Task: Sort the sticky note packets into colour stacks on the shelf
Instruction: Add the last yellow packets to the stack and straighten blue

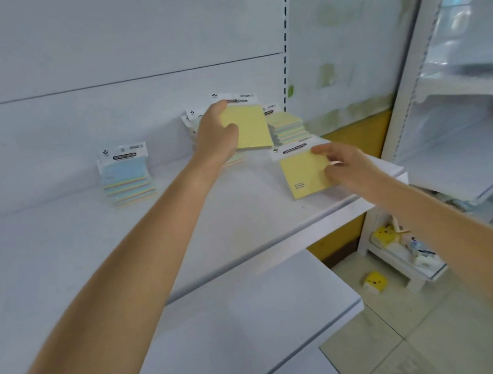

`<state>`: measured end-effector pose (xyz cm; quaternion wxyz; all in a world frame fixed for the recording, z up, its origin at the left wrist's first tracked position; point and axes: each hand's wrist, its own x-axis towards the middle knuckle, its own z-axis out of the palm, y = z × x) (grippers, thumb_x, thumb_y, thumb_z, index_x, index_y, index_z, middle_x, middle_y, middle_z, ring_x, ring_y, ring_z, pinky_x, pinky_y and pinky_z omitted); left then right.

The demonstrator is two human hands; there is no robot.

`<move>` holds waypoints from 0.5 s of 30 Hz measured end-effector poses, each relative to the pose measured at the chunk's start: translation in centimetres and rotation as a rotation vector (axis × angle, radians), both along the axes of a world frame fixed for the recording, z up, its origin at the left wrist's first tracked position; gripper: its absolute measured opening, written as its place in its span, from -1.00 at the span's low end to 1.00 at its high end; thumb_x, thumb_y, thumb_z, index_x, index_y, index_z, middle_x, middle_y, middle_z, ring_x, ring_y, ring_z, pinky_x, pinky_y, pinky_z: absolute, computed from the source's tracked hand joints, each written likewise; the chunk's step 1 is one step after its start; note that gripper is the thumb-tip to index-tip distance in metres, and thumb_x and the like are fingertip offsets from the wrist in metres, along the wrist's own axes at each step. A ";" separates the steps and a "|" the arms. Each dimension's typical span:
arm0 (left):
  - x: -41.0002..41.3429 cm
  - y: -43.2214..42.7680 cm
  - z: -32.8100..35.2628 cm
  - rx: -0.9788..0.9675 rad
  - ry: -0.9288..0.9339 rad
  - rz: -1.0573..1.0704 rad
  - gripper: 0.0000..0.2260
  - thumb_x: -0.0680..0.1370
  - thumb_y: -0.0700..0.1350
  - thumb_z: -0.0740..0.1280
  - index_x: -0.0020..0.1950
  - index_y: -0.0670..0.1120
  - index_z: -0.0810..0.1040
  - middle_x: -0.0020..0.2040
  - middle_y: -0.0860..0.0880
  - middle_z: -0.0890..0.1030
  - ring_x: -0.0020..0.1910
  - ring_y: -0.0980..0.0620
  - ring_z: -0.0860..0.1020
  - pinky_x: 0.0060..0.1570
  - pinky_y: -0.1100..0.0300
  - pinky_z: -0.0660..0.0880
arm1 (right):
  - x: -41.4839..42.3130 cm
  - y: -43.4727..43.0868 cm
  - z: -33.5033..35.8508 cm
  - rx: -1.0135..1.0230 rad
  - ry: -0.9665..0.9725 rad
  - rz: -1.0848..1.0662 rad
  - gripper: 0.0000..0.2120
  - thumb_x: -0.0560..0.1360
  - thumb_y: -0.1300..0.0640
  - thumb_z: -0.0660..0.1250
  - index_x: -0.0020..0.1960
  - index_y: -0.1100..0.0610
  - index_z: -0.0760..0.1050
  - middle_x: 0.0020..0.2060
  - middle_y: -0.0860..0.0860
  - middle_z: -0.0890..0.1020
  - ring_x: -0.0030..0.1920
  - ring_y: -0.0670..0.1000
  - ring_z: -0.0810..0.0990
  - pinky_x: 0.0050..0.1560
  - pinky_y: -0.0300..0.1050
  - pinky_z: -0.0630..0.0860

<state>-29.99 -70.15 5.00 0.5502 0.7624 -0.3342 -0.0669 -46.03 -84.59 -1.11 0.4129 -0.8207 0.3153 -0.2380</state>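
Observation:
My left hand [215, 134] grips a yellow sticky note packet [251, 127], lifted and tilted above a pile of packets [289, 127] at the back right of the white shelf [242, 212]. My right hand [345, 166] rests its fingers on a second yellow packet [305, 172] lying flat near the shelf's right front corner. A separate stack topped by a blue packet [126, 175] stands further left on the same shelf. More packets show behind my left hand, partly hidden.
A lower white shelf [243, 330] juts out beneath. Another shelving unit [460, 141] stands to the right. Small yellow boxes [376, 284] lie on the tiled floor and on a low rack at the right.

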 end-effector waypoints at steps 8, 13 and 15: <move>-0.1 -6.4 -2.4 0.086 -0.034 -0.085 -0.52 0.47 -0.35 0.19 0.40 -0.14 0.33 0.34 -0.17 0.42 0.30 -0.12 0.42 0.25 0.12 0.38 | 1.4 -9.3 2.7 0.055 -0.196 -0.234 -0.53 0.46 0.39 0.09 0.30 0.09 0.42 0.26 0.13 0.45 0.00 0.01 0.42 -0.11 -0.22 0.37; 0.2 -8.9 -4.0 0.136 -0.037 -0.003 -0.52 0.47 -0.35 0.21 0.39 -0.17 0.34 0.36 -0.18 0.41 0.34 -0.13 0.39 0.30 0.08 0.35 | 6.5 -14.3 4.8 0.046 -0.192 -0.092 -0.56 0.49 0.34 0.11 0.33 0.09 0.40 0.30 0.10 0.43 0.06 -0.02 0.42 0.10 -0.21 0.36; 0.1 -9.2 -4.1 0.136 -0.021 0.034 -0.52 0.47 -0.34 0.21 0.39 -0.16 0.34 0.34 -0.19 0.41 0.30 -0.13 0.42 0.23 0.12 0.38 | 8.8 -15.0 5.1 0.038 -0.170 -0.019 -0.56 0.48 0.35 0.11 0.33 0.12 0.39 0.30 0.12 0.44 0.05 -0.01 0.43 0.09 -0.18 0.39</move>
